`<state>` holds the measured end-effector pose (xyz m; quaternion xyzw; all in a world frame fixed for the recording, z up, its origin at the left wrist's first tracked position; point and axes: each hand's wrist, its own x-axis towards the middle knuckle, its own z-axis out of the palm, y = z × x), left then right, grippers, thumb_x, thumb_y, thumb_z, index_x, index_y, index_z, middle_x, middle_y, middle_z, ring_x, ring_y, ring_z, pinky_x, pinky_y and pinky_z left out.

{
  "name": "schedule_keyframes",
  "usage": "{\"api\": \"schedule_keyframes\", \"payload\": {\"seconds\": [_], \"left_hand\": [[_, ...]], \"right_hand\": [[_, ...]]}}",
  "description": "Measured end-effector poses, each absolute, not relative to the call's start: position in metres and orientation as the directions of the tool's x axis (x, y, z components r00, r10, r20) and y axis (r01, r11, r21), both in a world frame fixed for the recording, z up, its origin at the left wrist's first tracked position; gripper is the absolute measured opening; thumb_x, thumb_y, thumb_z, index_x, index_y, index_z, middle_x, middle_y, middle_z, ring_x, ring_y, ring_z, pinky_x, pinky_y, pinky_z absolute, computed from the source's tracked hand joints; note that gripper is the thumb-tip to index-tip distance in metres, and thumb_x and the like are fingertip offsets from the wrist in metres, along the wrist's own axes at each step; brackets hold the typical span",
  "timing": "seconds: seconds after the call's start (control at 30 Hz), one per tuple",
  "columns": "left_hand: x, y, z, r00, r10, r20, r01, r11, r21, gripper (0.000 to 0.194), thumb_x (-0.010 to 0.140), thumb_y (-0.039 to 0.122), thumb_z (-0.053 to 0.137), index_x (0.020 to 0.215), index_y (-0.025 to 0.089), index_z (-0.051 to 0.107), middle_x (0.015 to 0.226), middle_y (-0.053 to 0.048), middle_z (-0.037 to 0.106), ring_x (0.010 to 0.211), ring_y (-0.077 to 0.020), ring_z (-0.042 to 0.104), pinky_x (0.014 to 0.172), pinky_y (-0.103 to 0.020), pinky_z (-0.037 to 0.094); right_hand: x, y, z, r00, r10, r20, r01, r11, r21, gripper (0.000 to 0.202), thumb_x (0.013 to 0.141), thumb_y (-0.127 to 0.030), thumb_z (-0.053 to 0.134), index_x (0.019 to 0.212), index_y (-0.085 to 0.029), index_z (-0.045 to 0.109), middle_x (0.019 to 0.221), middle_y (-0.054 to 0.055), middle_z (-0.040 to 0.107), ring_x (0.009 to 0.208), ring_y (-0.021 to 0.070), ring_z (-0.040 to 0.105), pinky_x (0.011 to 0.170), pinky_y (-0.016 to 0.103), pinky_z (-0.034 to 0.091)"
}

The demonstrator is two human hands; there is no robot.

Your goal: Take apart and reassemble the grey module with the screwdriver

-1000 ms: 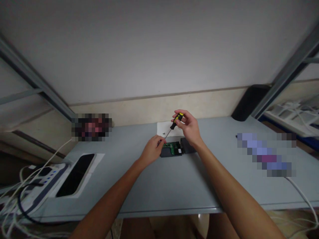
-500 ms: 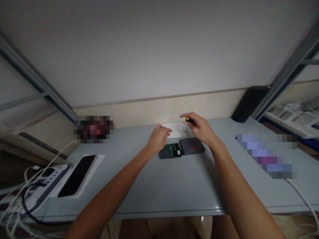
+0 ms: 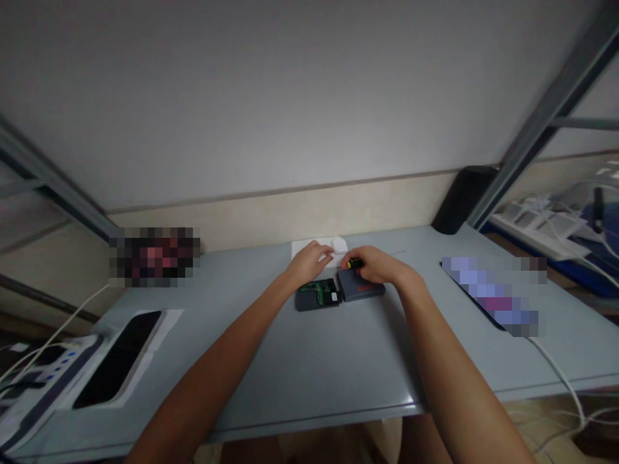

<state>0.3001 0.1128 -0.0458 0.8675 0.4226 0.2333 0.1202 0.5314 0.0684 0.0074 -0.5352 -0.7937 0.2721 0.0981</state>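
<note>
My right hand (image 3: pixel 374 264) is closed round a yellow-and-black screwdriver (image 3: pixel 355 263), its handle poking out at the fingertips and a thin shaft visible beyond the hand. That hand is over the back of a dark grey flat casing (image 3: pixel 360 287) with red marking. To the casing's left lies an opened dark device (image 3: pixel 316 296) with a green circuit board showing. Behind it my left hand (image 3: pixel 309 261) is in a pinch over a white sheet (image 3: pixel 298 248); anything between its fingertips is too small to make out. A small white rounded object (image 3: pixel 339 245) rests beside those fingertips.
A smartphone (image 3: pixel 118 357) lies on paper at the left, near a power strip (image 3: pixel 53 380) with cables. At the right is a blurred-out screen device (image 3: pixel 488 293) with a white cable. A black cylinder (image 3: pixel 461 200) stands by the wall; a pixelated object (image 3: pixel 155 256) sits back left.
My right hand has come down and towards me with the screwdriver, from above the white sheet to the grey casing. My left hand stays near the sheet. The view has shifted slightly right.
</note>
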Motion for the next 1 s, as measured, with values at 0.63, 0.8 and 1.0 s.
{"api": "schedule_keyframes", "payload": {"seconds": [0.63,0.8,1.0], "left_hand": [[0.281,0.036,-0.046,0.499,0.808,0.313,0.370,-0.525,0.766,0.074,0.083,0.021,0.092,0.150,0.024,0.061,0.140,-0.012,0.070,0.129,-0.0280,0.068,0.118,-0.049,0.053],[0.273,0.038,-0.044,0.437,0.828,0.350,0.270,-0.492,0.827,0.073,0.085,0.027,0.091,0.151,0.024,0.059,0.140,-0.013,0.070,0.132,-0.0273,0.068,0.122,-0.050,0.051],[0.274,0.031,-0.053,0.498,0.784,0.370,0.401,-0.587,0.703,0.075,0.086,0.028,0.090,0.153,0.028,0.057,0.149,-0.011,0.067,0.137,-0.0294,0.065,0.123,-0.053,0.050]], "right_hand": [[0.540,0.069,0.011,-0.384,0.918,-0.102,0.787,0.267,-0.557,0.065,0.064,0.004,0.054,0.115,-0.019,0.085,0.100,0.006,0.084,0.085,0.0197,0.073,0.080,0.025,0.053],[0.543,0.070,0.009,-0.390,0.916,-0.091,0.784,0.278,-0.556,0.064,0.067,0.006,0.053,0.117,-0.018,0.085,0.104,0.007,0.084,0.086,0.0204,0.074,0.080,0.026,0.053],[0.539,0.076,0.001,-0.440,0.893,0.098,0.673,0.400,-0.621,0.052,0.077,0.002,0.056,0.117,-0.019,0.082,0.115,0.008,0.082,0.101,0.0230,0.073,0.095,0.030,0.053]]}}
